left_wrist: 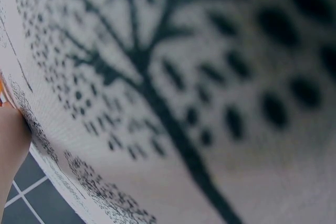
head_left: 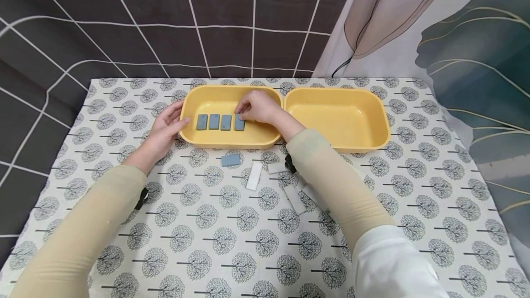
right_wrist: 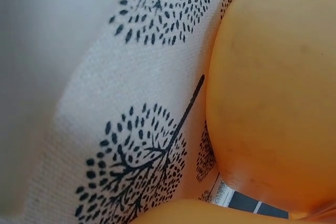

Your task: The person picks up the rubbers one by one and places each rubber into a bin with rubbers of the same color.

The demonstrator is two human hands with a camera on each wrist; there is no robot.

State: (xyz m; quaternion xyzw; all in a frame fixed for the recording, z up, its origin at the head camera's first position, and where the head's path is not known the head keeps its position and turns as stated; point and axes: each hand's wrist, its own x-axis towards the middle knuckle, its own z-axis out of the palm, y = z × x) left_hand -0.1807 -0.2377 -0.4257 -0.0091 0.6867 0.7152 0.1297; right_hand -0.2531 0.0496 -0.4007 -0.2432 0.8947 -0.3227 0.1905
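Two yellow trays stand side by side at the back of the table. The left tray holds several blue-grey tiles in a row. My right hand reaches into it, and its curled fingertips pinch the far end of the rightmost blue tile. My left hand holds that tray's left rim, thumb hooked over the edge. The right tray has nothing in it. In the right wrist view only a yellow tray wall and the cloth show. The left wrist view is a blurred close-up of cloth.
A tree-patterned cloth covers the table. One loose blue tile lies just in front of the left tray, with several white tiles near it, some partly hidden under my right forearm. A curtain hangs at the right.
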